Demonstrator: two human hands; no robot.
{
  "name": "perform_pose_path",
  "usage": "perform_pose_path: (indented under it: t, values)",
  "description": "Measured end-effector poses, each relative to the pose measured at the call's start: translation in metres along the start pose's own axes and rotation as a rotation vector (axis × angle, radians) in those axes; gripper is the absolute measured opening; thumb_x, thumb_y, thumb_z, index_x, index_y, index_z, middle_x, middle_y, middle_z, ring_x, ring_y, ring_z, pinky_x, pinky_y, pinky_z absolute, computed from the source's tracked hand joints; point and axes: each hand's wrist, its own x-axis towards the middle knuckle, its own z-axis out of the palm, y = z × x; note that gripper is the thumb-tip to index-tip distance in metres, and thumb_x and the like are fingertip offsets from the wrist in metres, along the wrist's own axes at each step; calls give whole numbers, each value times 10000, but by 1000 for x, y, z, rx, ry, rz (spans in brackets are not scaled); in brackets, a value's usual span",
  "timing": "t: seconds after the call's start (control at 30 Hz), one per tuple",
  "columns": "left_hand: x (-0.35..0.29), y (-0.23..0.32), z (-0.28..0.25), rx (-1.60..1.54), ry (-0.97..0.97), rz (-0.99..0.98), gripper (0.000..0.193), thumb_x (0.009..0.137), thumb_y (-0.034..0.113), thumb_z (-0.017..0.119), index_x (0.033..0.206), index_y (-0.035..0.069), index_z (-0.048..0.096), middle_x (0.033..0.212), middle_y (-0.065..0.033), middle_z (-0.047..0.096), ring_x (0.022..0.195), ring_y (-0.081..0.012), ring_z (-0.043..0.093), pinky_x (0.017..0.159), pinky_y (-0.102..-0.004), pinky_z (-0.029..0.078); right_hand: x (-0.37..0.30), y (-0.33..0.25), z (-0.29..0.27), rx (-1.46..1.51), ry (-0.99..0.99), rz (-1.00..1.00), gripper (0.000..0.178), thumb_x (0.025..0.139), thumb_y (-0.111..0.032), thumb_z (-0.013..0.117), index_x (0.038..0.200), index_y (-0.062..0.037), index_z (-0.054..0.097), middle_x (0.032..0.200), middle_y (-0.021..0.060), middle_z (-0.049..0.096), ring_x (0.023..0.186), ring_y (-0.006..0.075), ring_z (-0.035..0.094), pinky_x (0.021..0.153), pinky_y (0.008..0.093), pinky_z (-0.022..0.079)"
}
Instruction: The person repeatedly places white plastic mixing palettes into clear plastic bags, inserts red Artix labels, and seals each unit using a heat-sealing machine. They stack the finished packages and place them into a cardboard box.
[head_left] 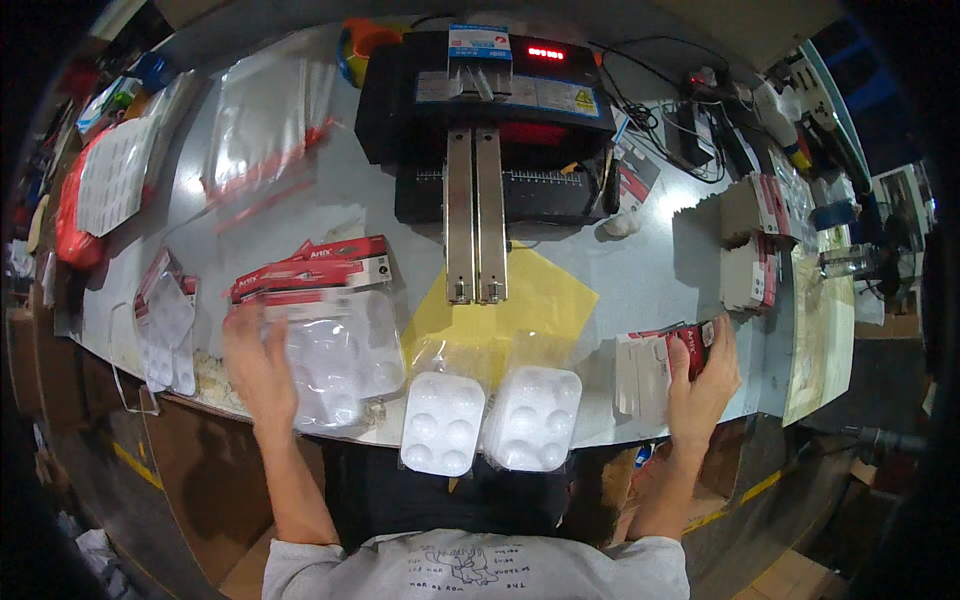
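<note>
My left hand, blurred by motion, is at the left side of a pile of bagged white paint palettes topped with red header cards. Whether its fingers hold anything is not clear. On the right, my right hand has its thumb and fingers around a red header card, at the edge of a stack of pale cards. Between my hands, two white six-well palettes in clear bags, a left palette and a right palette, lie side by side at the table's front edge.
A black machine with a red display and two metal arms stands centre back, above a yellow sheet. Clear bags lie back left. Card stacks stand right, cables behind. Small bagged palettes lie far left.
</note>
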Motion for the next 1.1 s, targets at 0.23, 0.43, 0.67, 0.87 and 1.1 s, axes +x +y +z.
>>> perform_pose_path:
  t: [0.23,0.43,0.67,0.87,1.1]
  values:
    - [-111,80,64,-377,-350,531,307,679,208,752,832,12,572,953,-136,513,844,-331,519,749,-415,433,-15,36,13,-103,-92,161,872,700,-458,723,1336,15,361,1396,189,387,1298,310,356,986,443,252]
    - [-114,92,81,-472,-395,456,253,719,207,725,805,32,564,911,-115,500,872,-306,503,731,-394,424,-13,18,11,-58,63,190,752,634,-387,787,1237,-38,502,1258,103,544,1145,244,512,935,397,306]
    - [-111,99,81,-623,-441,461,210,771,175,677,839,30,541,949,-123,526,863,-285,498,743,-394,422,-14,-9,-15,214,189,304,507,638,-307,805,1042,-48,641,980,58,668,915,211,602,814,342,445]
    - [-111,72,36,-1401,-1126,-111,167,938,160,531,1024,37,458,1032,-78,672,543,-13,362,490,-196,351,2,-61,-21,664,-203,-140,329,704,-253,772,930,-39,663,883,109,672,723,199,636,628,266,482]
    - [-93,54,2,-962,-981,-66,168,900,176,602,991,36,615,557,22,543,504,-19,366,465,-212,310,-1,-107,9,644,-566,-264,304,732,-262,765,796,15,658,573,90,600,470,128,540,463,251,421]
